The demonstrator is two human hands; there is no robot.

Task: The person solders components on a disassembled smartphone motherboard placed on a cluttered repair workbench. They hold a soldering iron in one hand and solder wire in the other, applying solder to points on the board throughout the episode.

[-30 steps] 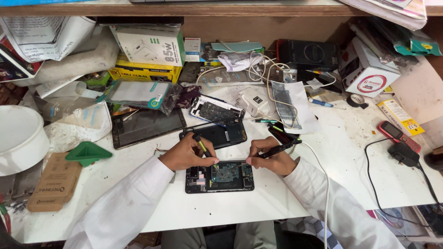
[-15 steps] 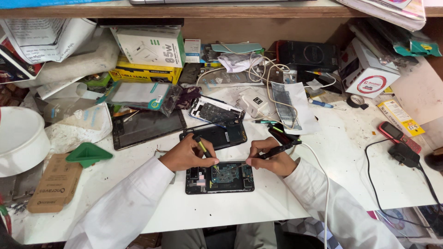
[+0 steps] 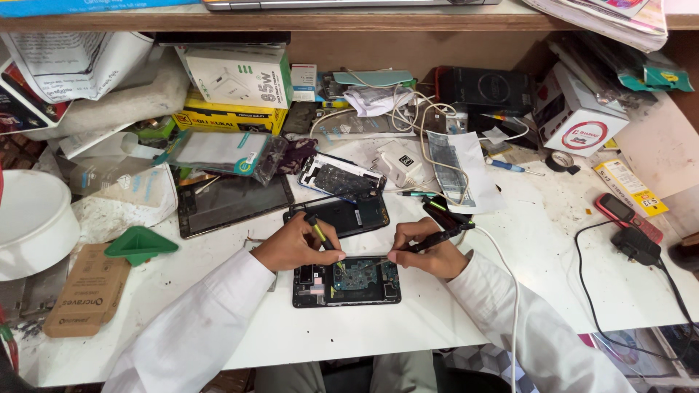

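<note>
Opened black smartphone [image 3: 346, 281], circuit board exposed, is lying flat on the white workbench [image 3: 510, 291] between both hands. Left hand [image 3: 295, 245] is pinching yellow-handled tweezers [image 3: 320, 234] closed over the board; right hand [image 3: 429, 251] is gripping a black corded soldering iron [image 3: 437, 236], tip angled inward.

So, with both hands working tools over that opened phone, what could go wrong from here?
1. The left hand and right hand both aim tool tips at the exposed board of the opened phone; a slip could scratch a part.
2. The white cable trails past the right forearm and might snag.
3. Another dismantled phone lies just behind the hands and could get knocked.
</note>
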